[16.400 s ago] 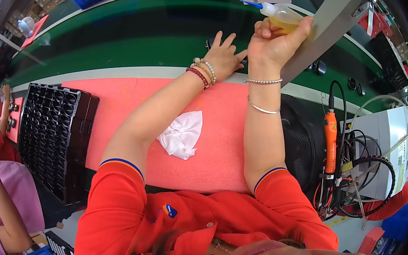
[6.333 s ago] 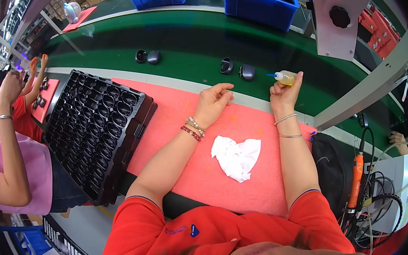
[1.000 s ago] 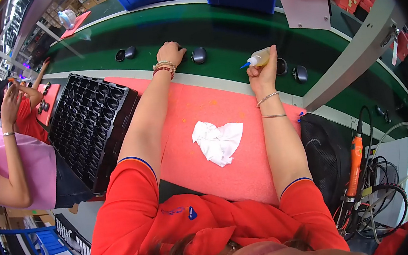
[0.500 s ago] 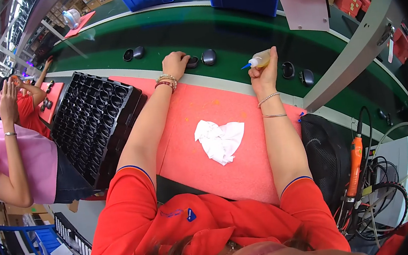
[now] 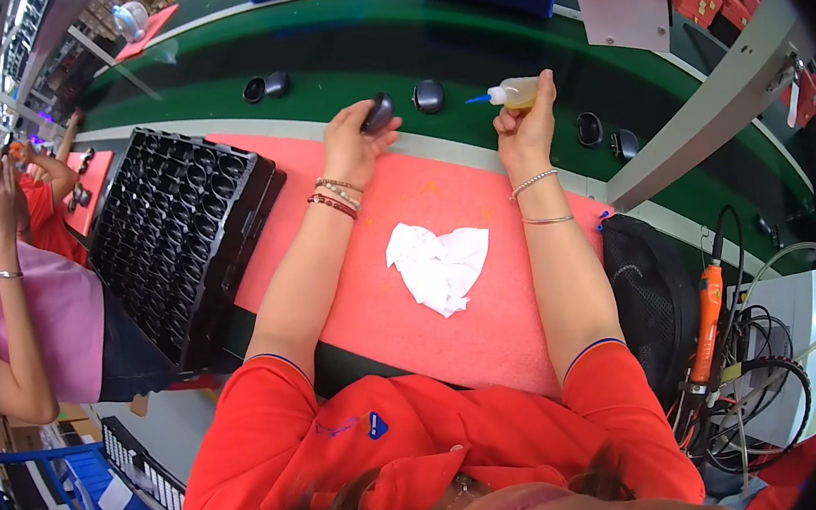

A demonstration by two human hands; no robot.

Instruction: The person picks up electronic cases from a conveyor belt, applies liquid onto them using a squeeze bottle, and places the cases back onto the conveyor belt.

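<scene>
Black case (image 5: 376, 115) pinched in L hand (image 5: 351, 145); R hand (image 5: 526, 131) curled round blue-tip btl (image 5: 518, 92).

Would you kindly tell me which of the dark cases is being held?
The dark case in the left hand; the other nearby cases lie on the green belt.

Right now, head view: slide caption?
Left hand holds a dark rounded part, right hand a blue-tipped bottle, with a crumpled white cloth on the pink mat.
</scene>
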